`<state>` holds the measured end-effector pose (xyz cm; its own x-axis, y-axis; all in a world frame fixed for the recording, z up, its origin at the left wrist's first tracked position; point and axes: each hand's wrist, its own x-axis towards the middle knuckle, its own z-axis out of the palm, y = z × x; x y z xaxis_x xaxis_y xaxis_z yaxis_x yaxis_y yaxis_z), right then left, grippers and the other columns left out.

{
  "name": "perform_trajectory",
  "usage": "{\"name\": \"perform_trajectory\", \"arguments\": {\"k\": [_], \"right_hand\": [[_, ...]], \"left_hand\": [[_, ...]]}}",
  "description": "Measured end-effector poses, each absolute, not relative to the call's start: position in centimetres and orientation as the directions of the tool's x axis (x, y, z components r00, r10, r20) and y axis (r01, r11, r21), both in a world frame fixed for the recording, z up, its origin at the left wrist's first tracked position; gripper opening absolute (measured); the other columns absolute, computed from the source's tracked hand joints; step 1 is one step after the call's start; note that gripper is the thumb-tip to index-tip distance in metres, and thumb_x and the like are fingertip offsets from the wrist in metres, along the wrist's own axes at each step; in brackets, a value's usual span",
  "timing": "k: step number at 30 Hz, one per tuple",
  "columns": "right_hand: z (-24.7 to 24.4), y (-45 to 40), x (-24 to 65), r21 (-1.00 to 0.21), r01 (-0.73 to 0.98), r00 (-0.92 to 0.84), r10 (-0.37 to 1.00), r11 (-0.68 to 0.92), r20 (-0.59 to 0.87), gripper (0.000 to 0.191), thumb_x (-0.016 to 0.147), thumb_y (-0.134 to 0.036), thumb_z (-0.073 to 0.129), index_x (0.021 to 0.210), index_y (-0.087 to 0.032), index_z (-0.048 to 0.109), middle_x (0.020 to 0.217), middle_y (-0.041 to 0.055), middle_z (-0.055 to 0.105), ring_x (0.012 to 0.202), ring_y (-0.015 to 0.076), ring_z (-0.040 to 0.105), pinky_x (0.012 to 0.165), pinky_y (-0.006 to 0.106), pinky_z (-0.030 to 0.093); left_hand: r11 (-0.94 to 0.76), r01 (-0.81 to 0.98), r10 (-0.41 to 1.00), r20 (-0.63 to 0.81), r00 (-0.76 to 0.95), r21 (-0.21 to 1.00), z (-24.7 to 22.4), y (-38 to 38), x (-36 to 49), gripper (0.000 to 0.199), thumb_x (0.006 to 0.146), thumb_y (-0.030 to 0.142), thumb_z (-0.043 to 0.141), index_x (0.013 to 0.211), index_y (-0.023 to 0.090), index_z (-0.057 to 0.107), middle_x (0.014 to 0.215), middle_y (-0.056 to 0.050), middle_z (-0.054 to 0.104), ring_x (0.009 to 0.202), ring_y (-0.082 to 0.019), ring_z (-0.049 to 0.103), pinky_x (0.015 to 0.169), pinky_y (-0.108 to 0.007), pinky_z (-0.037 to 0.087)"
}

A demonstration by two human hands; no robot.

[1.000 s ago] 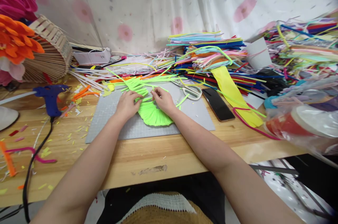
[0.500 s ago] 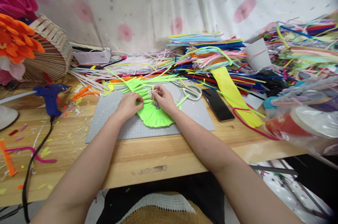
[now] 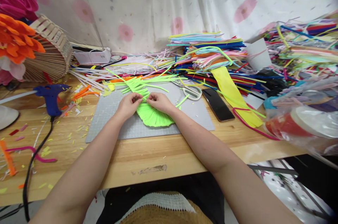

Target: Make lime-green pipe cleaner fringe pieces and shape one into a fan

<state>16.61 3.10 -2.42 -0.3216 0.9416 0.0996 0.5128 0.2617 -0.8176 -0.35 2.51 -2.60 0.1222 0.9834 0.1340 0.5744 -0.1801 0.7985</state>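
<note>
A fan of bright green pipe cleaners [image 3: 155, 115] lies on the grey cutting mat [image 3: 105, 125], its rounded edge toward me. At its upper left part, my left hand [image 3: 129, 104] is closed in a pinch on the green strips. Just to the right, with fingertips nearly touching those of the left, my right hand [image 3: 160, 102] also pinches the green strips. Loose green pipe cleaners [image 3: 134, 84] stick out behind both hands. White-handled scissors [image 3: 194, 93] rest on the mat to the right.
A black phone [image 3: 218, 104] and a yellow strip [image 3: 235, 97] lie right of the mat. Piles of coloured pipe cleaners [image 3: 211, 55] line the back. At left are a blue glue gun [image 3: 51, 99], its cable, scraps and a basket [image 3: 50, 48]. A plastic-wrapped tub [image 3: 303, 123] stands at right.
My right hand has moved left and slightly down, its fingertips now beside those of my left hand. The left fingers have shifted slightly on the green strips.
</note>
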Motion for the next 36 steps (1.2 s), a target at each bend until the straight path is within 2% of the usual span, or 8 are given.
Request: {"name": "perform_trajectory", "arguments": {"k": [8,17,24,30,33,36], "right_hand": [[-2.0,3.1,16.1,-0.815,0.548,-0.229,0.971,0.191,0.073,0.014,0.071,-0.026,0.054,0.061,-0.017,0.054,0.053,-0.0030,0.055,0.053,0.0094,0.047,0.053,0.022,0.031],[-2.2,3.2,16.3,-0.810,0.547,-0.266,0.961,0.212,0.072,0.014,0.070,-0.027,0.054,0.060,-0.017,0.054,0.053,-0.0027,0.055,0.052,0.0090,0.046,0.052,0.021,0.030],[-2.3,3.1,16.4,-0.833,0.502,-0.310,0.948,0.232,0.077,0.014,0.072,-0.028,0.053,0.064,-0.017,0.055,0.054,-0.0029,0.056,0.052,0.0087,0.048,0.054,0.021,0.033],[-2.1,3.1,16.1,-0.811,0.561,-0.216,0.975,0.166,0.050,0.012,0.071,-0.026,0.054,0.063,-0.017,0.055,0.055,-0.0018,0.058,0.056,0.0102,0.051,0.055,0.022,0.034],[-2.6,3.3,16.1,-0.855,0.502,-0.175,0.983,0.134,0.052,0.012,0.073,-0.028,0.053,0.069,-0.017,0.055,0.056,-0.0026,0.059,0.053,0.0088,0.051,0.053,0.020,0.036],[-3.2,3.6,16.4,-0.935,0.338,-0.204,0.978,0.106,0.037,0.021,0.073,-0.036,0.057,0.083,-0.019,0.052,0.060,-0.0047,0.059,0.047,0.0070,0.050,0.048,0.019,0.037]], "left_hand": [[-0.176,0.661,0.984,0.150,0.097,0.729,-1.9,1.8,0.0,0.019,0.072,0.031,0.052,0.081,0.018,0.062,0.062,0.002,0.055,0.055,-0.011,0.046,0.053,-0.025,0.035],[-0.182,0.625,0.983,0.160,0.092,0.759,-2.6,2.2,-0.3,0.019,0.073,0.031,0.053,0.084,0.018,0.062,0.072,-0.001,0.062,0.063,-0.013,0.053,0.060,-0.026,0.040],[-0.174,0.629,0.984,0.158,0.081,0.757,-2.3,2.0,-0.1,0.019,0.073,0.030,0.054,0.084,0.017,0.062,0.071,-0.001,0.062,0.062,-0.013,0.053,0.059,-0.026,0.039],[-0.200,0.707,0.978,0.175,0.110,0.678,-1.6,1.5,0.1,0.015,0.075,0.026,0.052,0.083,0.017,0.062,0.069,0.000,0.058,0.063,-0.013,0.050,0.061,-0.026,0.039],[-0.260,0.745,0.962,0.231,0.145,0.615,-1.4,1.4,0.3,0.014,0.074,0.024,0.053,0.082,0.017,0.062,0.073,-0.001,0.057,0.067,-0.013,0.050,0.064,-0.026,0.040],[-0.318,0.743,0.940,0.299,0.166,0.588,-1.6,1.4,0.3,0.014,0.075,0.026,0.055,0.084,0.018,0.063,0.077,-0.002,0.059,0.072,-0.015,0.051,0.066,-0.027,0.040]]}}
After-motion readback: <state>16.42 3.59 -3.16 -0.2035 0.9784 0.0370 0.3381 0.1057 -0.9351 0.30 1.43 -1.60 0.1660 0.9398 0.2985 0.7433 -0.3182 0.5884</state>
